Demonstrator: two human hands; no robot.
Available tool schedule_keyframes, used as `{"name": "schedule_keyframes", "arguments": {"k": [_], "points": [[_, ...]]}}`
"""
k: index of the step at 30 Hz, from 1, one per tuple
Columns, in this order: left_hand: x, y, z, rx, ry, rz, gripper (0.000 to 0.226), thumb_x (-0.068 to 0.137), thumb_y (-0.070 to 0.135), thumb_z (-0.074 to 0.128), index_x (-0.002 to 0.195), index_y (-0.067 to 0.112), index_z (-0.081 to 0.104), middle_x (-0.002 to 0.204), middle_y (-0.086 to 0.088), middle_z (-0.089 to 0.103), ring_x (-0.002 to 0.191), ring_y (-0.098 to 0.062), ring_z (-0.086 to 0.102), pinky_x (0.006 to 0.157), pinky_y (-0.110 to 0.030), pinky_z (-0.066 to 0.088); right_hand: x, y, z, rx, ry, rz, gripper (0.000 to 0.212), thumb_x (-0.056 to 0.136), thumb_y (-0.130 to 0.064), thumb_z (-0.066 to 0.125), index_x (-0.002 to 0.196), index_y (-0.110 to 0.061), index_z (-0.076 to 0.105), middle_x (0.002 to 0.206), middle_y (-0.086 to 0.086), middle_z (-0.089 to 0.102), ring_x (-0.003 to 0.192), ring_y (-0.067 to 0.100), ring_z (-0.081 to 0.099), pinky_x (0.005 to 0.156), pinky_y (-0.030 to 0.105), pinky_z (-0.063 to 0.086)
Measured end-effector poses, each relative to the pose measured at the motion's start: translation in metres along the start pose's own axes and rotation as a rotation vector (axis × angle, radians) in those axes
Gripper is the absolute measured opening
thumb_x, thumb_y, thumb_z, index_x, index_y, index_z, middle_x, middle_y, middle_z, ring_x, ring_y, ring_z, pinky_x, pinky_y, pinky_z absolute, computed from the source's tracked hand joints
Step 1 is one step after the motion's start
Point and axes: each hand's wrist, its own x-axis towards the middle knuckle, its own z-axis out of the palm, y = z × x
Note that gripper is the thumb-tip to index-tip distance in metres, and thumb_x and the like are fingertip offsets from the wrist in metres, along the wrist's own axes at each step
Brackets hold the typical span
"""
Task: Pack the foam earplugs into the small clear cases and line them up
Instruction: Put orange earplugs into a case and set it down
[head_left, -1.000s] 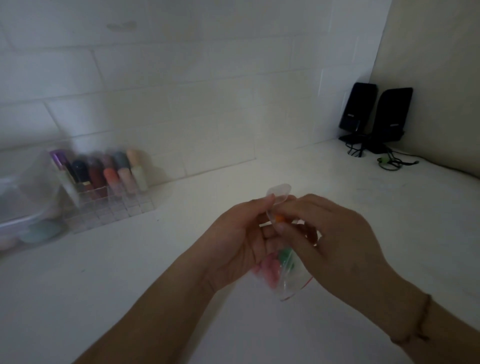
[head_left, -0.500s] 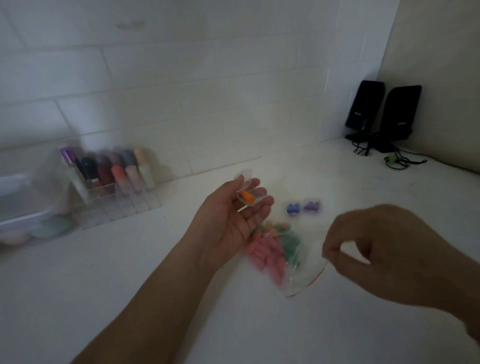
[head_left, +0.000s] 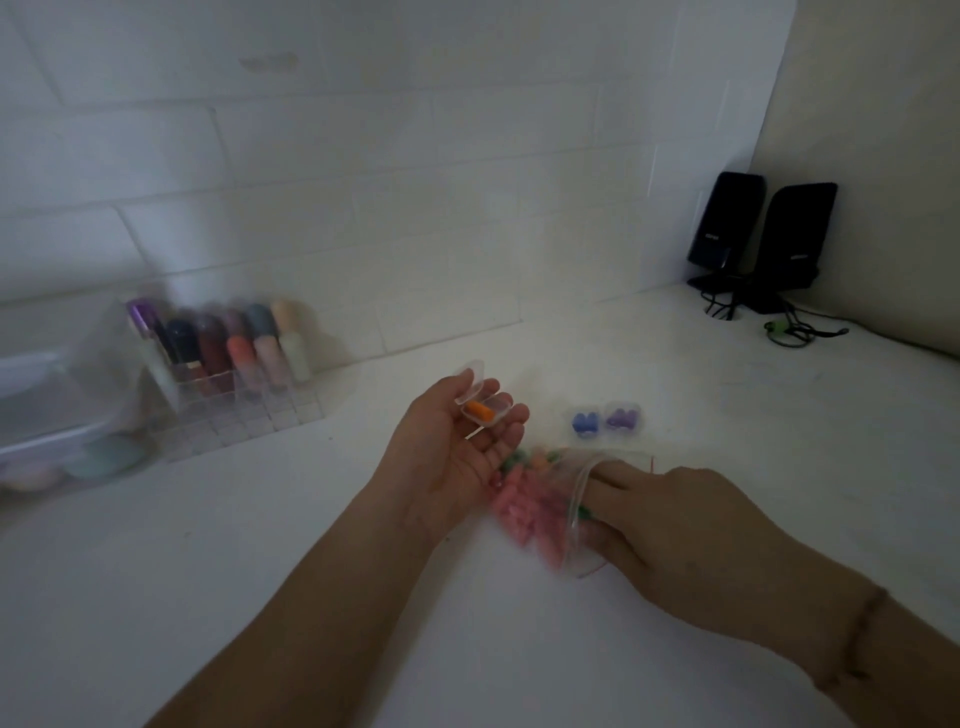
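My left hand (head_left: 447, 457) lies palm up and cradles a small clear case (head_left: 480, 402) with its lid flipped open and one orange earplug (head_left: 479, 410) inside. Below it on the white counter lies a clear zip bag (head_left: 550, 509) full of pink, green and orange foam earplugs. The fingers of my right hand (head_left: 675, 525) reach into the bag's mouth; what they touch is hidden. Behind the bag two closed cases sit side by side, one with blue earplugs (head_left: 584, 423), one with purple earplugs (head_left: 621, 417).
A clear acrylic organizer (head_left: 234, 410) with lipsticks stands against the tiled wall at left, beside a clear plastic box (head_left: 47, 410) and pastel sponges. Two black speakers (head_left: 763, 239) with cables sit in the far right corner.
My hands came apart. The left hand kept the open case with the orange earplug. The right hand swung out to the right, then dropped into the bag of earplugs.
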Motion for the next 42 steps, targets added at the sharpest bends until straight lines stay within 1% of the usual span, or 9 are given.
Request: {"name": "schedule_keyframes", "arguments": {"k": [13,16,20,26,28,30,35,38,42], "points": [[0.0,-0.002,0.001,0.018,-0.022,0.0,0.029,0.092,0.025,0.056,0.107,0.0,0.059,0.095,-0.017,0.06,0.075,-0.027,0.067,0.071,-0.031,0.056,0.011,-0.002,0.031,-0.063,0.129,0.04,0.057,0.08,-0.028,0.054,0.137,-0.027,0.054,0.122,-0.006,0.066,0.076,0.022,0.072,0.049,0.033,0.056],[-0.001,-0.001,0.001,0.019,-0.016,-0.008,0.03,0.093,0.025,0.055,0.108,0.0,0.059,0.095,-0.016,0.061,0.075,-0.026,0.067,0.068,-0.03,0.057,0.012,-0.005,0.028,-0.041,0.14,0.085,0.054,0.081,-0.034,0.051,0.134,-0.028,0.057,0.122,-0.009,0.067,0.072,0.016,0.071,0.05,0.024,0.054],[-0.002,0.001,0.001,0.015,-0.006,-0.012,0.03,0.093,0.025,0.055,0.109,0.0,0.059,0.098,-0.016,0.06,0.077,-0.027,0.067,0.071,-0.032,0.055,0.006,-0.011,0.004,0.045,0.142,0.125,0.052,0.097,-0.055,0.021,0.122,-0.04,0.064,0.11,-0.018,0.07,0.063,0.006,0.068,0.054,0.013,0.04],[-0.006,0.004,0.001,0.012,-0.017,-0.003,0.04,0.093,0.026,0.055,0.121,-0.003,0.057,0.098,-0.016,0.061,0.076,-0.026,0.069,0.071,-0.031,0.057,-0.008,0.005,-0.026,0.117,0.132,0.175,0.047,0.077,-0.063,0.038,0.106,-0.042,0.069,0.1,-0.021,0.07,0.082,0.008,0.069,0.068,0.031,0.056],[-0.008,0.004,0.002,0.018,-0.023,-0.002,0.046,0.094,0.026,0.055,0.127,-0.005,0.054,0.098,-0.017,0.06,0.077,-0.026,0.068,0.072,-0.03,0.057,-0.007,0.009,-0.031,0.194,0.049,0.221,0.04,0.075,-0.066,0.041,0.099,-0.046,0.066,0.099,-0.023,0.069,0.074,-0.007,0.061,0.07,0.026,0.049],[-0.009,0.003,0.003,0.028,-0.03,-0.001,0.047,0.094,0.026,0.055,0.128,-0.006,0.053,0.098,-0.017,0.06,0.078,-0.026,0.068,0.073,-0.03,0.057,-0.007,0.011,-0.04,0.301,-0.013,0.223,0.009,0.077,-0.055,0.059,0.082,-0.047,0.061,0.092,-0.021,0.069,0.059,-0.007,0.053,0.061,0.02,0.038],[-0.013,0.004,0.006,0.04,-0.058,0.0,0.048,0.093,0.028,0.055,0.127,-0.006,0.054,0.098,-0.017,0.062,0.078,-0.026,0.069,0.075,-0.031,0.057,-0.01,0.015,-0.058,0.457,-0.149,0.113,0.015,0.079,-0.03,0.075,0.075,-0.038,0.063,0.082,-0.018,0.066,0.051,-0.002,0.052,0.055,0.01,0.036],[-0.015,0.004,0.007,0.042,-0.11,-0.026,0.047,0.093,0.028,0.054,0.126,-0.006,0.055,0.098,-0.017,0.064,0.076,-0.025,0.069,0.072,-0.03,0.057,-0.016,0.023,-0.067,0.636,-0.194,0.079,0.017,0.07,-0.046,0.078,0.081,-0.041,0.065,0.073,-0.012,0.066,0.041,0.004,0.039,0.046,0.016,0.035],[-0.021,0.001,0.01,0.088,-0.289,-0.108,0.05,0.089,0.028,0.052,0.124,-0.006,0.056,0.095,-0.017,0.067,0.076,-0.026,0.068,0.071,-0.03,0.058,-0.018,0.026,-0.077,0.969,-0.046,0.076,0.044,0.059,-0.073,0.071,0.074,-0.032,0.068,0.058,0.006,0.064,0.039,0.022,0.049,0.041,0.029,0.044]]}}
